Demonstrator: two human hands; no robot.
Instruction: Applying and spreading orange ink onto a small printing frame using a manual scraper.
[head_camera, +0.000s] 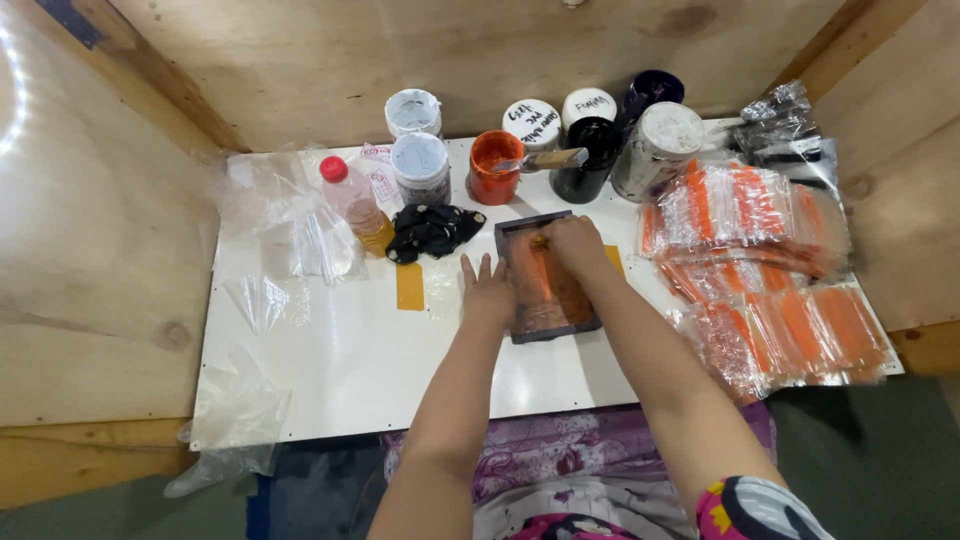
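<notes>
A small dark-framed printing screen (545, 290), smeared with orange ink, lies flat on the white table (340, 360). My left hand (487, 291) presses flat on the table against the frame's left edge, fingers spread. My right hand (574, 245) rests on the upper part of the screen, fingers curled over something I cannot make out. An orange strip (410, 286) lies on the table left of my left hand.
Behind the screen stand an open orange ink pot (494, 168) with a brush (545, 160) across it, several lidded jars (420, 168), a black pot (590, 160), a red-capped bottle (352, 203) and a black rag (432, 229). Orange-printed plastic bags (770, 270) pile at right; clear bags (285, 235) at left. Wooden walls surround.
</notes>
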